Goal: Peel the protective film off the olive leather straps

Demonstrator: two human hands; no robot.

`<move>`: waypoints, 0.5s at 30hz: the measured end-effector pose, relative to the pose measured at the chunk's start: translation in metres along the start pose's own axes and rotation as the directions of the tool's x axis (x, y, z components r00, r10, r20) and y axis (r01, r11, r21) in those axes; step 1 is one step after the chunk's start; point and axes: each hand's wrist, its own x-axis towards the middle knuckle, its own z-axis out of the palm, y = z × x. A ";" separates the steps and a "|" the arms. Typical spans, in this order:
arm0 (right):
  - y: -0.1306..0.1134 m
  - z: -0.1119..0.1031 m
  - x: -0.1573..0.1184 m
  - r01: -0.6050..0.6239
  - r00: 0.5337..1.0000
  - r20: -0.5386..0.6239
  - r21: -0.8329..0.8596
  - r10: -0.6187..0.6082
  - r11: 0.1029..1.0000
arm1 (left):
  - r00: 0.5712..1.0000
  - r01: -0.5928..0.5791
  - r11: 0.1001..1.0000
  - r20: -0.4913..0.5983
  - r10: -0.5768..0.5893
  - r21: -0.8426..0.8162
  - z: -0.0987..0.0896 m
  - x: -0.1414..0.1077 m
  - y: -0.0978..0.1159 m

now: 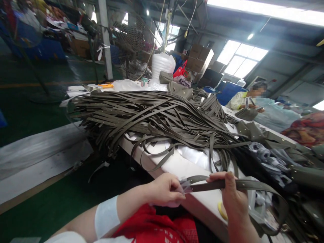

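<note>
My left hand [168,190] is closed on a piece of clear plastic film [186,185], which lies around the end of a dark olive strap [253,184]. To its right, my right hand [233,189] grips the same strap between thumb and fingers. From there the strap curves down in a loop at the right. Both hands are above the near edge of the white table [162,168]. Just beyond them lies a large heap of similar straps [152,114], some hanging over the edge.
A yellow tape roll [222,211] sits near my right wrist. Olive pieces [306,175] and clear plastic parts [265,157] are at the right. A white foam roll [162,65] stands behind the heap. Another person [246,98] sits across the table.
</note>
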 end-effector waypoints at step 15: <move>0.001 0.000 0.023 -0.276 0.960 0.030 0.263 0.278 0.924 | 0.947 -0.269 0.957 0.154 0.283 -0.107 0.001 0.010 0.013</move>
